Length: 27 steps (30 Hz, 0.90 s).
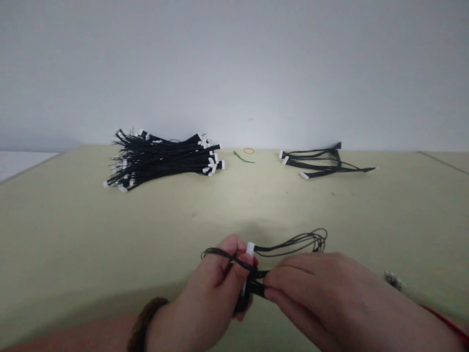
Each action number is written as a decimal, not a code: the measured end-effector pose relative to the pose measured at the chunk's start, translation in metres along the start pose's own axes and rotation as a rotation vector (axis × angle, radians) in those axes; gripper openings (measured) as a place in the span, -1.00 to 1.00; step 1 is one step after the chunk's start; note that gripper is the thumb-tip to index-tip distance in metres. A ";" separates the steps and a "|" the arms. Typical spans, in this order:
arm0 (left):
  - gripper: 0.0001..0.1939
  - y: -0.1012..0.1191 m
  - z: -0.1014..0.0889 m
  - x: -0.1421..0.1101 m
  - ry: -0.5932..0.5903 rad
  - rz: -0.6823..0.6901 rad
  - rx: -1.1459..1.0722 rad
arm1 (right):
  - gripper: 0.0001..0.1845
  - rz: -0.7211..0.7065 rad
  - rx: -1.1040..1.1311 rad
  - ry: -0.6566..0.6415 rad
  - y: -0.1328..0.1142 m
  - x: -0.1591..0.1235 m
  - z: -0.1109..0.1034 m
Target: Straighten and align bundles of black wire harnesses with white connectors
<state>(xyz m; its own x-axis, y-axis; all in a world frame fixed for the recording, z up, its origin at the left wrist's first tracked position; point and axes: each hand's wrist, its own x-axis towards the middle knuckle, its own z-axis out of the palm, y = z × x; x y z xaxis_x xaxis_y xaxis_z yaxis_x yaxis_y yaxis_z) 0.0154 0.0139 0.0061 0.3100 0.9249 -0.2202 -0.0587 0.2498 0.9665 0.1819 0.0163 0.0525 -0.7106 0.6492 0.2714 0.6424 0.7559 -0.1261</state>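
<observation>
Low in the middle of the view, my left hand is closed around a black cable harness. A white connector sticks up past its thumb and finger. Thin wires from it loop out to the right, and another black loop bends over the left thumb. My right hand pinches black wires of the same harness just right of the left fingers. Its fingertips are partly hidden, as is the part of the harness inside both hands.
A large bundle of black cables with white connectors lies at the back left. Several similar cables lie at the back right. Between them are a green strip and an orange rubber band. A pale wall rises behind the table.
</observation>
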 end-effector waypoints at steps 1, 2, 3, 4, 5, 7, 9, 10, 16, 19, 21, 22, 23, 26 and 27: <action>-0.76 0.000 0.000 0.000 0.001 -0.004 0.007 | -0.83 0.005 -0.003 0.004 0.000 0.001 0.001; -0.77 0.000 0.000 0.000 0.003 -0.011 0.014 | -0.84 0.012 0.003 -0.004 -0.001 0.001 0.002; -0.77 0.001 0.001 0.000 0.003 -0.017 0.016 | -0.84 0.023 0.007 -0.011 -0.001 0.001 0.003; -0.77 0.001 0.001 0.000 0.005 -0.022 0.018 | -0.85 0.031 0.002 -0.005 -0.001 0.002 0.005; -0.77 0.002 0.002 0.001 0.008 -0.026 0.018 | -0.85 0.032 -0.005 0.004 -0.001 0.002 0.006; -0.78 0.003 0.003 0.002 0.023 -0.028 0.020 | -0.85 0.000 -0.031 0.028 -0.001 0.003 0.007; -0.79 0.002 0.003 0.003 0.042 -0.032 0.025 | -0.87 -0.043 -0.063 0.049 0.000 0.005 0.005; -0.80 0.002 0.003 0.003 0.045 -0.037 0.023 | -0.87 -0.049 -0.055 0.056 0.001 0.005 0.002; -0.81 0.001 0.003 0.004 0.069 -0.068 0.000 | -0.60 0.051 0.654 -0.357 0.033 -0.001 -0.038; -0.80 0.003 0.004 0.004 0.092 -0.094 0.001 | -0.50 0.084 0.951 -0.268 0.068 -0.002 -0.057; -0.81 0.004 0.004 0.004 0.092 -0.095 -0.007 | -0.52 0.109 0.888 -0.224 0.088 0.003 -0.063; -0.82 0.004 0.004 0.003 0.087 -0.090 -0.009 | -0.46 0.139 0.834 -0.118 0.095 0.007 -0.065; -0.82 0.004 0.003 0.003 0.083 -0.085 -0.011 | -0.37 0.178 0.778 -0.003 0.100 0.011 -0.065; -0.80 0.004 0.002 0.003 0.079 -0.096 -0.018 | -0.16 0.313 0.665 0.301 0.094 0.020 -0.063; -0.78 0.004 0.002 0.003 0.078 -0.099 -0.018 | -0.17 0.354 0.630 0.347 0.086 0.021 -0.061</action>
<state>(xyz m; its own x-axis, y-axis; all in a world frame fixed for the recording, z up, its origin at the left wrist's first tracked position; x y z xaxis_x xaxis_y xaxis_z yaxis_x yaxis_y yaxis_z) 0.0179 0.0172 0.0096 0.2406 0.9147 -0.3247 -0.0490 0.3455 0.9371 0.2401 0.0897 0.1057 -0.2990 0.8742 0.3825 0.4565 0.4831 -0.7472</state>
